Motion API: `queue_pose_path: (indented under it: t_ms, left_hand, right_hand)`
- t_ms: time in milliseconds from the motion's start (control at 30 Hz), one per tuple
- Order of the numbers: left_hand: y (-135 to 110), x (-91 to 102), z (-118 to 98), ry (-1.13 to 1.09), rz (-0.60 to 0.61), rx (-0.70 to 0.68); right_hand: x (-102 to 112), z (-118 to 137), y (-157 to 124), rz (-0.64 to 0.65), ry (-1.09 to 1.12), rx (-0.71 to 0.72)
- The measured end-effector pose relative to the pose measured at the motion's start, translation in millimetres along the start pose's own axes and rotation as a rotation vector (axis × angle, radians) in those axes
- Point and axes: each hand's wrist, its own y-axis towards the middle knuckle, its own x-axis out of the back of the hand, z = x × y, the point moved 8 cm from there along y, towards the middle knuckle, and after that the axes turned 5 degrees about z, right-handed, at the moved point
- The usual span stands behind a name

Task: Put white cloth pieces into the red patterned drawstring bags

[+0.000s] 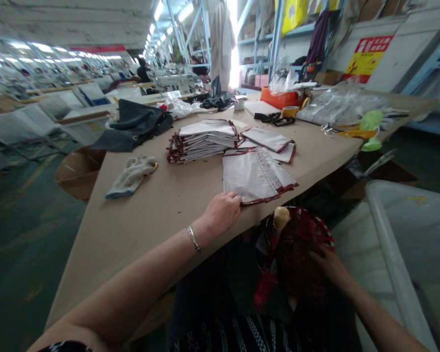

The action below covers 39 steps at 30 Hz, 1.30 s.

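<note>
My left hand (222,212) rests at the table's near edge, its fingers curled closed on the corner of white fabric pieces (247,173) with dark red binding. These lie fanned over one another. Right behind them are a neat stack of folded white pieces (207,137) with red edges and a few looser folded pieces (269,139). Below the table edge, my right hand (328,264) touches a dark red cloth-like bundle (300,254) beside my lap. Shade and blur hide its fingers. A pale rounded knob (281,217) sticks up beside the bundle.
A knitted glove (132,176) lies on the brown tabletop (161,215), with dark cloth (135,124) behind it. Farther back are an orange container (280,98), black straps (269,119) and clear plastic bags (342,105). A large white bin (396,254) stands at right, a cardboard box (78,171) at left.
</note>
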Motion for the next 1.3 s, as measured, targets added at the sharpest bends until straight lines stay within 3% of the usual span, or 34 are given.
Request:
queue_pose_path:
  t_ms: [67, 133, 200, 267, 333, 367, 400, 467, 567, 667, 733, 800, 933, 1033, 1100, 1167, 1233, 1300]
  left_hand:
    - [3, -1.7, 2, 0.021, 0.043, 0.014]
    - [5, -1.2, 6, 0.017, 0.073, 0.040]
    - [7, 3.5, 10, 0.003, 0.071, 0.084]
    - [10, 12.2, 12, -0.004, 0.037, 0.109]
    - [12, 23.8, 11, -0.003, -0.020, 0.116]
    - [13, 30.2, 10, -0.003, -0.053, 0.119]
    - [13, 36.6, 9, -0.006, -0.084, 0.123]
    - [13, 49.3, 9, -0.019, -0.146, 0.137]
    - [6, 63.5, 15, -0.066, -0.230, 0.163]
    - [-6, 67.8, 25, -0.200, -0.336, 0.211]
    - [-16, 62.1, 34, -0.428, -0.405, 0.281]
    - [-29, 48.6, 42, -0.841, -0.454, 0.381]
    - [-59, 32.4, 29, -1.751, -0.628, 0.510]
    - [-78, 30.3, 7, -2.055, -0.619, 0.596]
    - [-88, 22.9, -7, -2.134, -0.560, 0.655]
    - [-92, 11.5, -21, -2.148, -0.467, 0.650]
    - [-91, -3.8, -38, -2.127, -0.290, 0.610]
    - [-90, -19.0, -49, -2.126, -0.162, 0.597]
  right_hand:
    - [5, 12, 6, -0.061, -0.008, 0.034]
    - [27, 56, 2, -0.222, 0.035, 0.123]
    - [49, 130, -16, -0.353, 0.093, 0.327]
    - [52, 224, -45, -0.339, 0.015, 0.648]
    - [29, 311, -73, -0.180, -0.194, 0.965]
    - [13, 342, -79, -0.113, -0.333, 1.032]
    - [-3, 364, -79, -0.057, -0.469, 1.050]
    - [-28, 386, -59, 0.038, -0.704, 0.947]
    - [-31, 387, -16, 0.065, -0.849, 0.701]
    - [-3, 383, -2, -0.050, -0.799, 0.625]
    - [15, 380, -16, -0.149, -0.665, 0.678]
    - [22, 374, -42, -0.216, -0.528, 0.759]
    - [-5, 352, -100, -0.177, -0.553, 0.923]
    - [-27, 335, -128, -0.050, -0.582, 0.976]
    - [-29, 322, -136, 0.063, -0.392, 0.916]
    - [-34, 303, -138, 0.249, 0.003, 0.744]
    - [-52, 274, -139, 0.479, 0.512, 0.441]
    - [-73, 246, -143, 0.597, 0.962, 0.116]
